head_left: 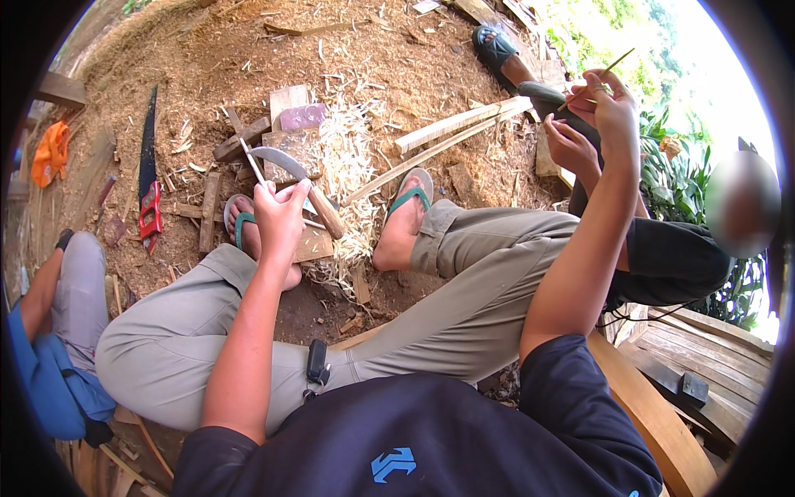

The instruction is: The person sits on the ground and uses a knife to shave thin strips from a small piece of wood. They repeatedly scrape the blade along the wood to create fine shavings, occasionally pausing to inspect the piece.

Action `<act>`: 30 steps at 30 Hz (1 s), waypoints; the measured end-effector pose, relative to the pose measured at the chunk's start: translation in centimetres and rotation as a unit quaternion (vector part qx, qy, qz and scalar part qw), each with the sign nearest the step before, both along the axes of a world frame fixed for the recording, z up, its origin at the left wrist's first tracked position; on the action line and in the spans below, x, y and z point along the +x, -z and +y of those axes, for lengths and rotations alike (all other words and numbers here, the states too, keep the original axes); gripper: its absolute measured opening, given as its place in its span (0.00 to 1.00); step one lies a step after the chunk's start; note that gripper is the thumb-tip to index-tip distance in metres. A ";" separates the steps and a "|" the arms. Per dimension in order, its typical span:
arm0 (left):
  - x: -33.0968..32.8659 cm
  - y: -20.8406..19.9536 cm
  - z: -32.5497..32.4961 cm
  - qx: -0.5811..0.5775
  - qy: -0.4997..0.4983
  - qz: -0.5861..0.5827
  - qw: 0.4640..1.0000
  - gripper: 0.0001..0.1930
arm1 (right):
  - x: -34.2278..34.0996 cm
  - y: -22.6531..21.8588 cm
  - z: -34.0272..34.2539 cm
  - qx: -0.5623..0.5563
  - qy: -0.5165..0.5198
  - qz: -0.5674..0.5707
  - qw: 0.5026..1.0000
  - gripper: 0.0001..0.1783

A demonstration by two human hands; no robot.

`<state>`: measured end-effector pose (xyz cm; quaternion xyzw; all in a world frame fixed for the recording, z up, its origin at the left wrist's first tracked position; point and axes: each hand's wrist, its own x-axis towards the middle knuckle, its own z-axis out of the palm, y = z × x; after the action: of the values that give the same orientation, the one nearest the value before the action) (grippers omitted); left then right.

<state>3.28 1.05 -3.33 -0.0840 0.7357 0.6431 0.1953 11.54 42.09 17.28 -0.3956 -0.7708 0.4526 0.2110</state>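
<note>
No packages, labels, signs or screens are visible.

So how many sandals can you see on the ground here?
3. Two green-strapped sandals are on the person's own feet: one by the left hand, one beside the shavings pile. A dark sandal sits at the top. Others may be hidden.

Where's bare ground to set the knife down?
Open dirt lies beyond the shavings pile, up toward the far sandal, and between the saw and the wood blocks. It is crowded by the left hand, around the knife, shavings and feet.
</note>
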 end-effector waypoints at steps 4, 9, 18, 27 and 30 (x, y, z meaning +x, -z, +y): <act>-0.1 0.0 0.0 0.002 -0.002 -0.012 1.000 0.22 | -0.3 0.2 -0.3 0.019 0.001 -0.002 1.000 0.10; -0.2 0.4 0.1 -0.001 0.011 -0.014 1.000 0.22 | 0.1 -0.4 0.3 0.040 0.058 -0.030 0.997 0.10; -0.3 0.3 0.1 0.019 -0.006 -0.008 1.000 0.23 | 1.0 1.8 3.8 0.152 0.082 -0.224 0.959 0.17; -0.2 1.3 -0.2 -0.012 0.004 0.009 1.000 0.24 | 2.5 2.5 5.7 0.174 0.079 -0.330 0.924 0.16; -0.2 1.3 -0.1 -0.019 0.018 0.009 1.000 0.25 | 2.8 2.7 8.2 0.169 0.073 -0.350 0.919 0.15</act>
<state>3.11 0.93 -4.65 -0.0683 0.7508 0.6263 0.1984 14.29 50.26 14.54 -0.5426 -0.8292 0.1319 0.0236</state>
